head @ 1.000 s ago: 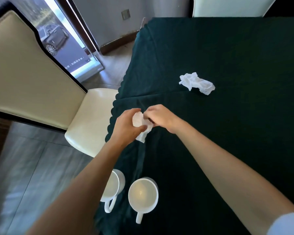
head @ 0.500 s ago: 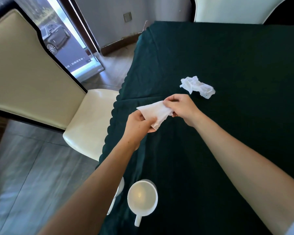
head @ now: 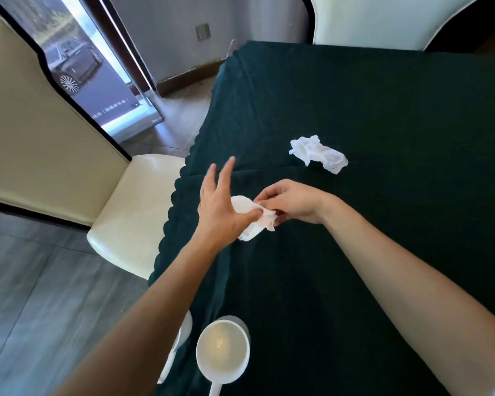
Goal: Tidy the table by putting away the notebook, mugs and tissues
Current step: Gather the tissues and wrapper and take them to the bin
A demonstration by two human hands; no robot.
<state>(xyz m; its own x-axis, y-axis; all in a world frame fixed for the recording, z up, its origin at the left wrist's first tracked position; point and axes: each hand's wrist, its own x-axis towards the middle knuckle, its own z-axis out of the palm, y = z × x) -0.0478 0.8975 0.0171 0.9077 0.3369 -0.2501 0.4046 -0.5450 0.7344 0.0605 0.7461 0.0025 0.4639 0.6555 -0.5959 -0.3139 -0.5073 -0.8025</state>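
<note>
The left hand has spread open against the held tissue, nearer than the crumpled tissue; the right hand pinches it and should wad it tight.

You had two tissues: the held tissue at your two hands, left hand and right hand, and a crumpled tissue on the tabletop. There were two white mugs: the near mug and what looked like a second mug, mostly hidden behind your forearm. There were two cream chairs: the side chair and the far chair.
</note>
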